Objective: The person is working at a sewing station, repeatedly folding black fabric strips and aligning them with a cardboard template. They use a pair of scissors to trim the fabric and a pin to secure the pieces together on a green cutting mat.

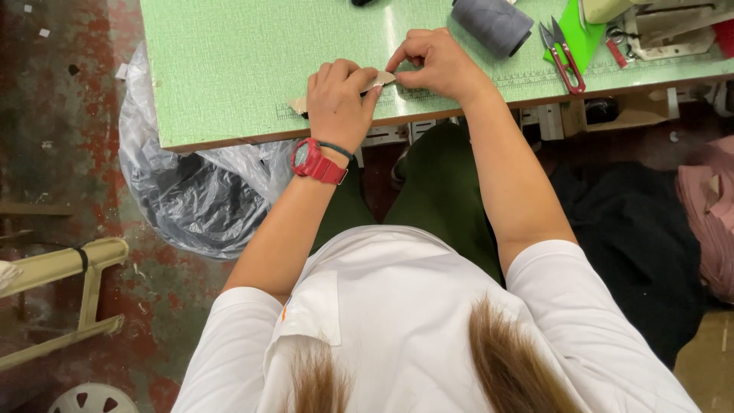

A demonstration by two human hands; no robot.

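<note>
A small beige strip of material (378,79) lies on the pale green table (229,69) near its front edge. My left hand (339,103), with a red watch on the wrist, presses down on the strip's left part and covers most of it. My right hand (433,63) pinches the strip's right end between thumb and fingertips. Only the two ends of the strip show.
A grey thread cone (493,23) lies behind my right hand. Red-handled thread snips (564,57) rest on a green sheet, next to a sewing machine base (661,27). A clear plastic bag (199,191) hangs below the table's left side. Dark and pink cloth lies on the floor at right.
</note>
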